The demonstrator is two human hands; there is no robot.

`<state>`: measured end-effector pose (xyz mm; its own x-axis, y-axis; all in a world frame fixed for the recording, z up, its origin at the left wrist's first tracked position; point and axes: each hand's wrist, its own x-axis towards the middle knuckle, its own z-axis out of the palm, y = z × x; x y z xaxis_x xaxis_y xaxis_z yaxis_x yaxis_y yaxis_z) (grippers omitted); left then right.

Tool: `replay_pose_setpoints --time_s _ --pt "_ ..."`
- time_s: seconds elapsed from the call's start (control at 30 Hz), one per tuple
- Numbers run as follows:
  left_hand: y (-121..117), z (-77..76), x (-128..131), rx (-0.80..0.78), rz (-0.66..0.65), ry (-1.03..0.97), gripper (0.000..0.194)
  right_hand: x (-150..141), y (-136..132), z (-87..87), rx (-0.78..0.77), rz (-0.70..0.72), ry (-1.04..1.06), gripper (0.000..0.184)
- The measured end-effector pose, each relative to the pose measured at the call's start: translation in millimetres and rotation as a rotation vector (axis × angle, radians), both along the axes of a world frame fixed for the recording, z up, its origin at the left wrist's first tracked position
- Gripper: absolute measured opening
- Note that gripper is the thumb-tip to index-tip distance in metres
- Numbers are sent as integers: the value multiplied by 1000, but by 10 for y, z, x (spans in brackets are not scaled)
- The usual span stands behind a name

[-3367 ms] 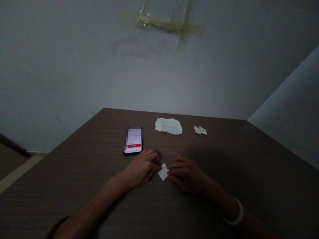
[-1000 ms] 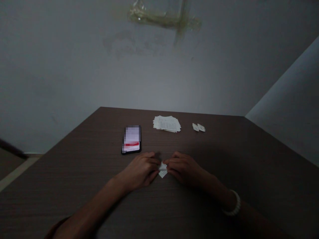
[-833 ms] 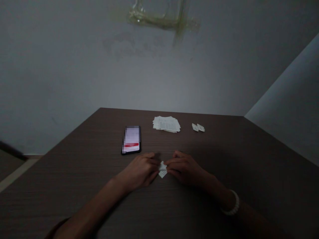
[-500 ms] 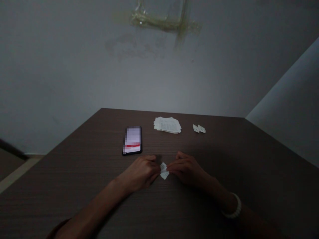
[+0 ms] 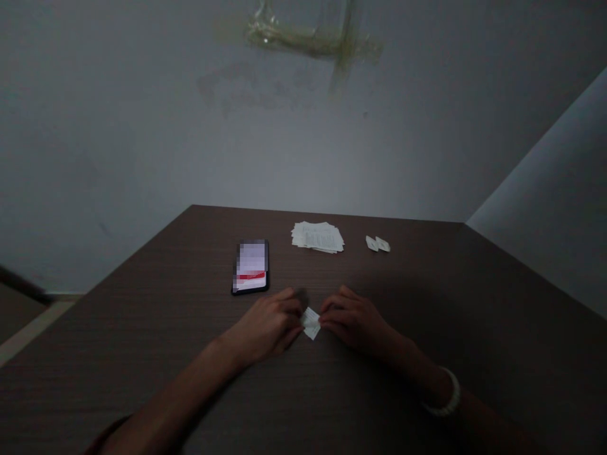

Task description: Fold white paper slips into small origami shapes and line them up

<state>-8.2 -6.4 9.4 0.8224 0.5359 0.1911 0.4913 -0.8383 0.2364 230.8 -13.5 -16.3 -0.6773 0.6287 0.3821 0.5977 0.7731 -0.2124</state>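
I see the small paper [image 5: 312,324] on the counter [image 5: 303,404]; the left hand [image 5: 272,323], near the phone [image 5: 251,266], and the right hand [image 5: 349,318] hold its opposite sides, fingers pinched narrow

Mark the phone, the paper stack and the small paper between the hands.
Phone [image 5: 251,265]: head view, middle of its lit screen.
Paper stack [image 5: 317,237]: head view, middle of its printed top.
Small paper [image 5: 311,323]: head view, middle of its visible face.
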Motion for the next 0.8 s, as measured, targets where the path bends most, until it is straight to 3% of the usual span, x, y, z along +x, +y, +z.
replay_pose_setpoints --time_s 0.33,0.8 --pt "-1 -16 16 1 43 -36 20 25 -6 -3 -35 -42 -10 12" --pt "25 -60 12 -102 174 -123 10 9 -29 -17 -132 -143 44 9"
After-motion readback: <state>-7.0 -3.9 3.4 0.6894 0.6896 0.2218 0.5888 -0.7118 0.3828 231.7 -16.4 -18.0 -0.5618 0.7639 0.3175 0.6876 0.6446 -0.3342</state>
